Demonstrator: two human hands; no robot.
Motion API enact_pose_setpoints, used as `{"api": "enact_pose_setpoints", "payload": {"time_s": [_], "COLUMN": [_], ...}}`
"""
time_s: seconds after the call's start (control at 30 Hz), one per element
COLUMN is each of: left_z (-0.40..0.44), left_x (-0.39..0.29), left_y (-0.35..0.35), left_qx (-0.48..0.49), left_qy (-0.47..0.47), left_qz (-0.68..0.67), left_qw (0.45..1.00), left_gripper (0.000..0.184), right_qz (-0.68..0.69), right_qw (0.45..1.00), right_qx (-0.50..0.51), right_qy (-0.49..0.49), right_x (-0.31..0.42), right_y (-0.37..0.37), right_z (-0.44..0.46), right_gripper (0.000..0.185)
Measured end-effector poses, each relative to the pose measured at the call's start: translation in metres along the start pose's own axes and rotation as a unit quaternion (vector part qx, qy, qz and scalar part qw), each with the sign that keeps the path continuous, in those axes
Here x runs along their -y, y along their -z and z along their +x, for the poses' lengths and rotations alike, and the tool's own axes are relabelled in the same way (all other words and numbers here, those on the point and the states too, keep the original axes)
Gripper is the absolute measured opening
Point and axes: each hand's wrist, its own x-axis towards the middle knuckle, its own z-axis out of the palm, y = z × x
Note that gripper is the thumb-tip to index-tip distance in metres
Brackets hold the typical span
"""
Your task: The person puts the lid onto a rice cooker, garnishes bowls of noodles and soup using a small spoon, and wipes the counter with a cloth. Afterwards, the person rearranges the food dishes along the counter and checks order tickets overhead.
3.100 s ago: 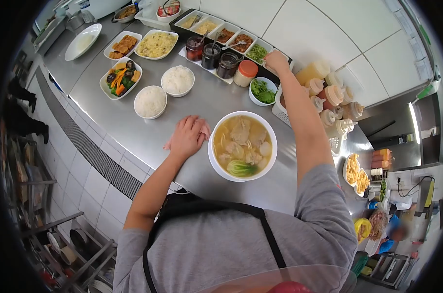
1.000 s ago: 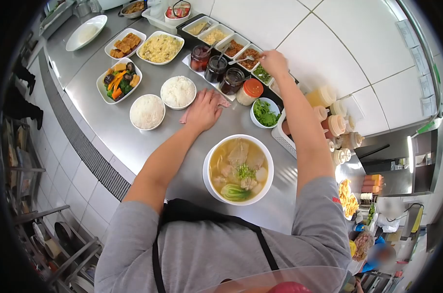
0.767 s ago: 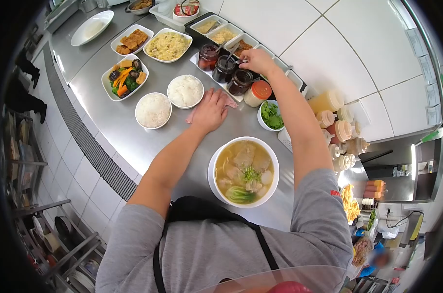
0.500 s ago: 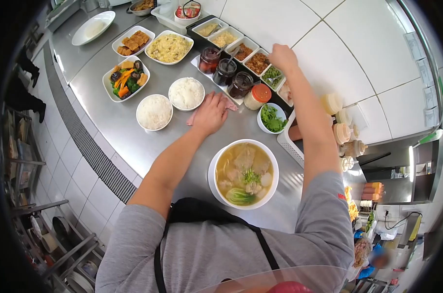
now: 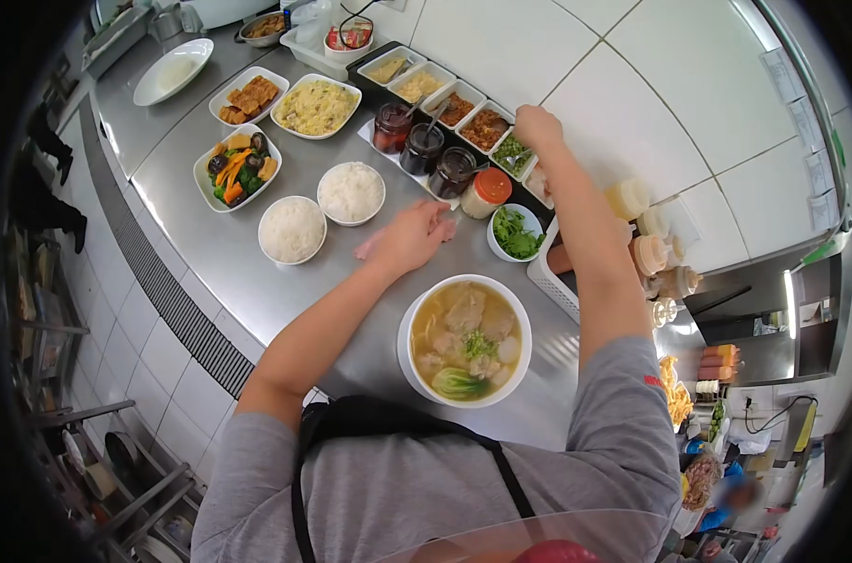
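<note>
A folded pink cloth (image 5: 366, 247) lies on the steel counter below the rice bowls. My left hand (image 5: 415, 236) is closed over it, and its ends show on both sides. My right hand (image 5: 539, 129) is a closed fist above the container of chopped green onions (image 5: 512, 154); what its fingers hold, if anything, is hidden. Nearest my body is a large white bowl of noodle soup (image 5: 465, 340) with dumplings, bok choy and chopped greens. Between my arms stands a small bowl of leafy herbs (image 5: 515, 233).
Two rice bowls (image 5: 293, 230) and plates of vegetables (image 5: 238, 169), fried rice (image 5: 315, 105) and fried pieces (image 5: 250, 97) stand to the left. A jar with a red lid (image 5: 487, 190) and several dark jars (image 5: 452, 173) line the condiment tray. Squeeze bottles (image 5: 648, 253) stand right.
My left hand has shifted slightly toward me and right; its fingers, spread flat on the cloth before, are now drawn together. My right fist stays over the condiment containers. The view has tilted slightly.
</note>
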Motion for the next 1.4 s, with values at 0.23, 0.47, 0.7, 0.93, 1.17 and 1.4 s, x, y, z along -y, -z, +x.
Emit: {"api": "enact_pose_setpoints", "payload": {"time_s": [0.23,0.47,0.7,0.93,1.17,1.4], "left_z": [-0.070,-0.095,-0.100,-0.127,-0.141,-0.138], "left_x": [-0.010,-0.012,-0.009,-0.018,-0.018,-0.012], "left_y": [0.009,0.003,0.001,0.013,0.004,0.001], "left_qx": [0.166,0.165,0.133,0.139,0.118,0.107], "left_qy": [0.003,0.095,0.071,0.147,0.194,0.114], "left_qz": [0.091,-0.067,-0.153,-0.182,-0.244,-0.264], "left_qw": [0.982,0.980,0.977,0.962,0.943,0.952], "left_gripper": [0.033,0.032,0.034,0.036,0.039,0.040], "right_qz": [0.121,0.152,0.315,0.653,0.685,0.709], "right_qw": [0.992,0.988,0.940,0.708,0.678,0.686], "right_qx": [0.021,0.000,-0.086,0.068,-0.019,-0.015], "right_qy": [-0.030,0.004,-0.093,-0.261,-0.265,-0.165], "right_x": [0.005,-0.003,0.014,-0.002,-0.009,-0.026], "right_y": [-0.042,-0.071,-0.058,-0.064,-0.027,0.036], "right_z": [0.025,0.023,-0.010,-0.013,-0.044,-0.149], "right_gripper": [0.029,0.027,0.023,0.016,0.008,0.012]}}
